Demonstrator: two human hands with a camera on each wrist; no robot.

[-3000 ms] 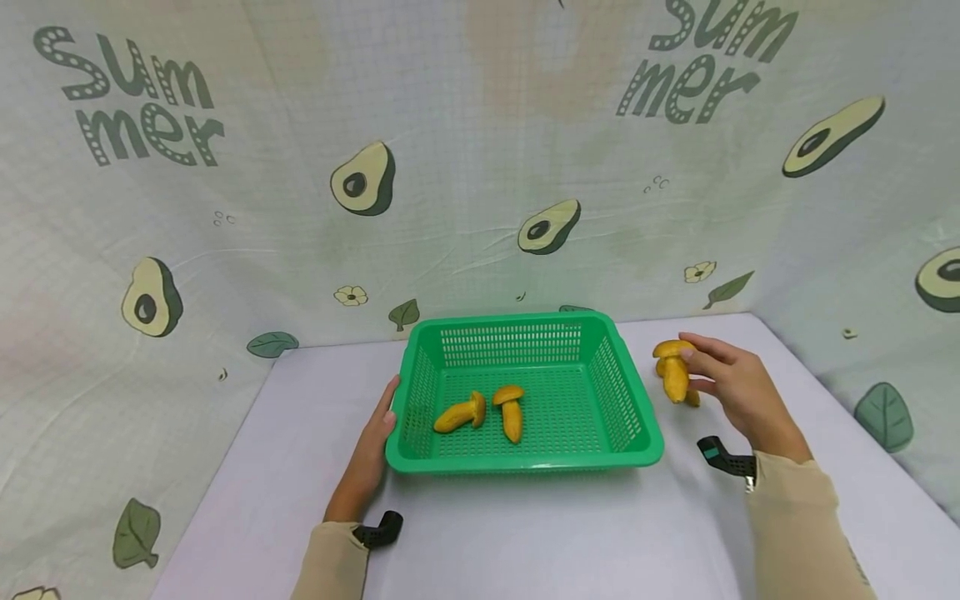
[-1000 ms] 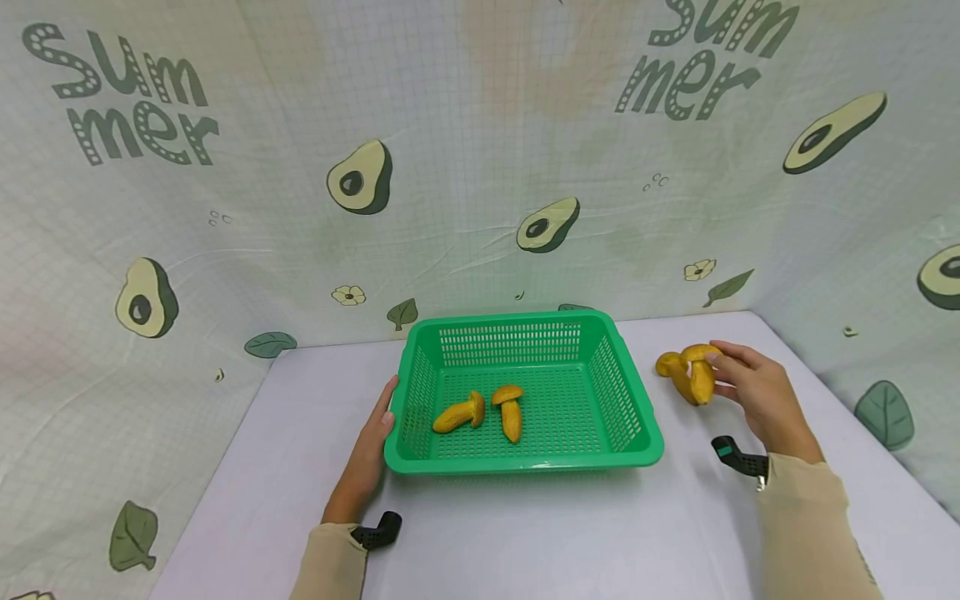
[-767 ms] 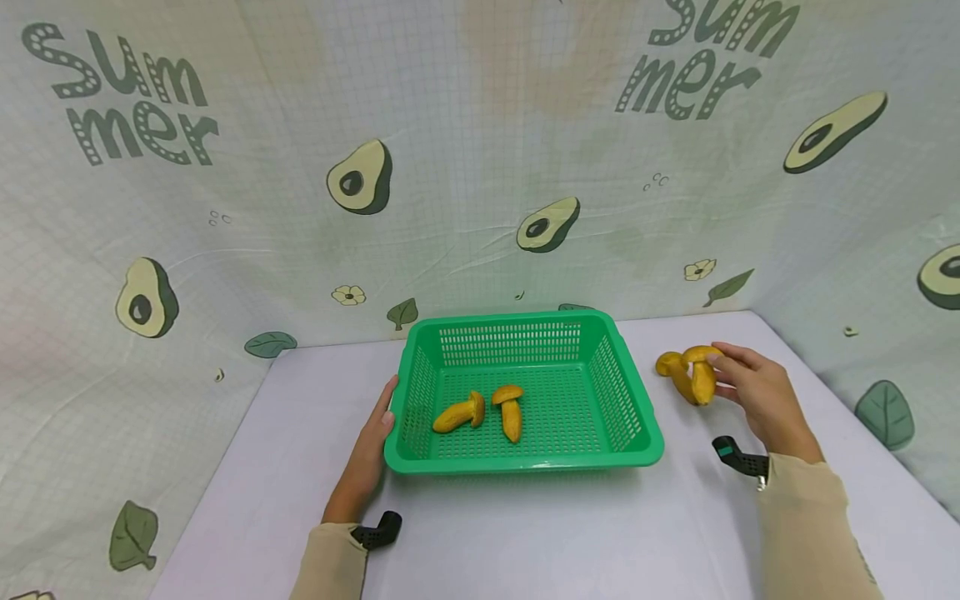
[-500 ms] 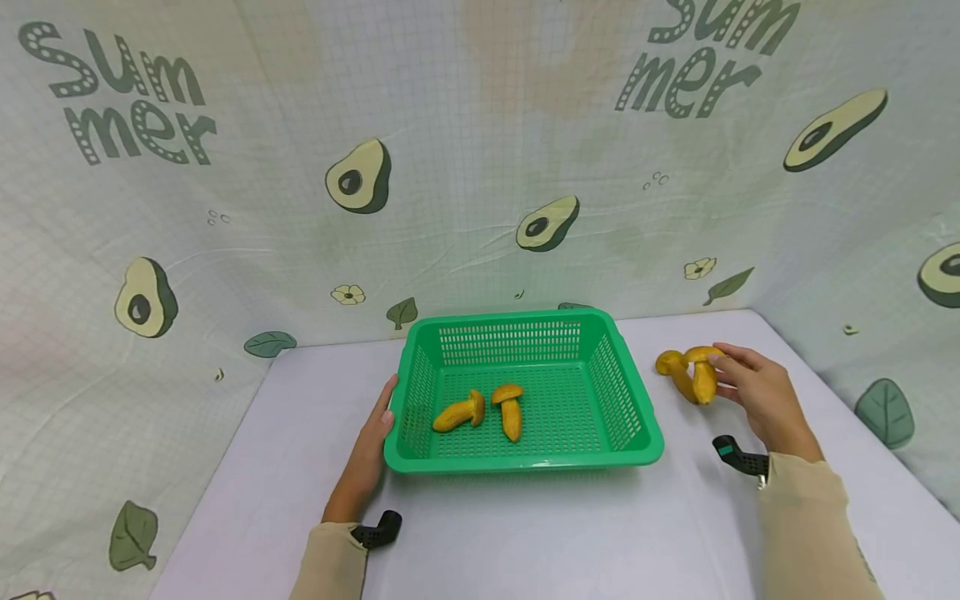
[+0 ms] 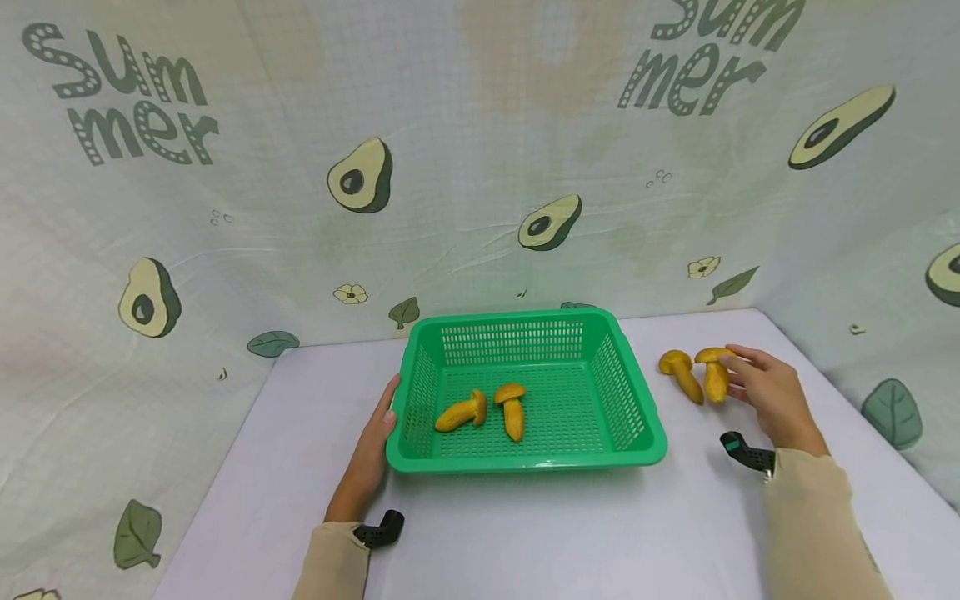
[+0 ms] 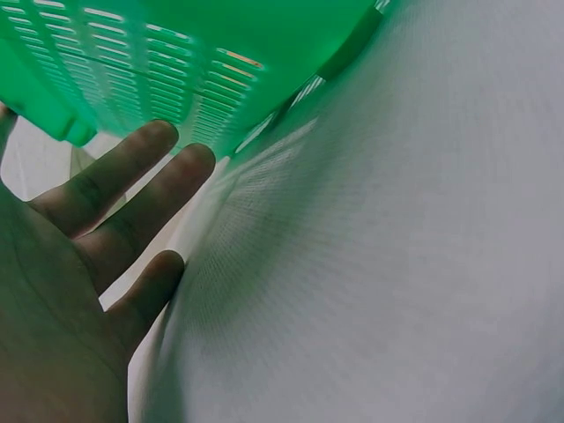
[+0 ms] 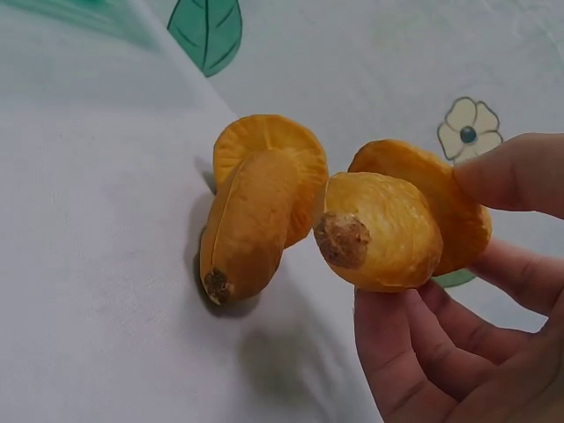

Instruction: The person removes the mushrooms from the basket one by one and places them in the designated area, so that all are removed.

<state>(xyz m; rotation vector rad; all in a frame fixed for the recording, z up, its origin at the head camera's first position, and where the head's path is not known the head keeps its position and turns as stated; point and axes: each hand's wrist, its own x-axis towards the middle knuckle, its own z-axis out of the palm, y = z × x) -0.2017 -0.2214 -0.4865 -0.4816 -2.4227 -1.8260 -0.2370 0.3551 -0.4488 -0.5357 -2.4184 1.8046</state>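
Note:
My right hand (image 5: 772,396) pinches a yellow-brown mushroom (image 5: 716,379) by its cap, thumb on one side and fingers on the other. In the right wrist view this held mushroom (image 7: 388,225) shows its brown stem end, with a shadow on the table below. Just left of it a second mushroom (image 5: 681,375) lies on the table. My left hand (image 5: 370,446) rests against the left side of a green plastic basket (image 5: 525,462); in the left wrist view the fingers (image 6: 150,198) are straight and spread near its slotted wall. Two more mushrooms (image 5: 512,412) lie inside the basket.
The white table (image 5: 540,542) carries the basket near its back edge. Behind and beside it hangs a printed cloth (image 5: 450,167) with avocados, leaves and lettering. Each wrist bears a black camera mount (image 5: 746,452).
Over three seconds, my right hand has moved right with its mushroom, uncovering the one on the table; a gap now shows between them. My left hand and the basket stay put.

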